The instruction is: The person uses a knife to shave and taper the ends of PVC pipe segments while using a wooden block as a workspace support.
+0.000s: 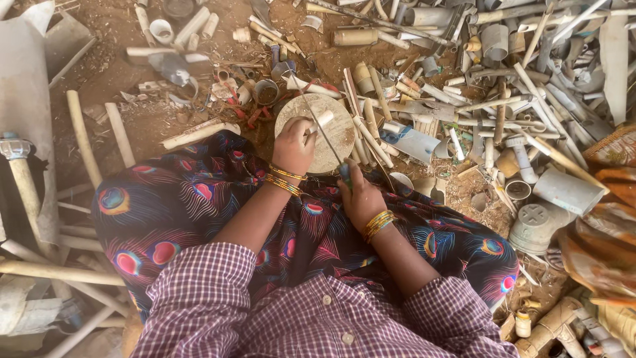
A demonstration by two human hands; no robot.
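My left hand (294, 146) holds a short pale pipe piece (320, 121) upright on a round wooden block (336, 136) in front of my knees. My right hand (360, 197) grips the green handle of a long thin blade (317, 122). The blade runs up and to the left across the block, and its edge rests against the pipe piece. Both wrists carry gold and orange bangles. A dark cloth with peacock-feather print (192, 205) covers my legs below the block.
Cut plastic pipe pieces and fittings (490, 106) lie heaped to the right and behind the block on bare earth. Long pale pipes (83, 136) lie at the left beside a metal pipe joint (13, 147). An orange cloth (606, 219) sits at the right edge.
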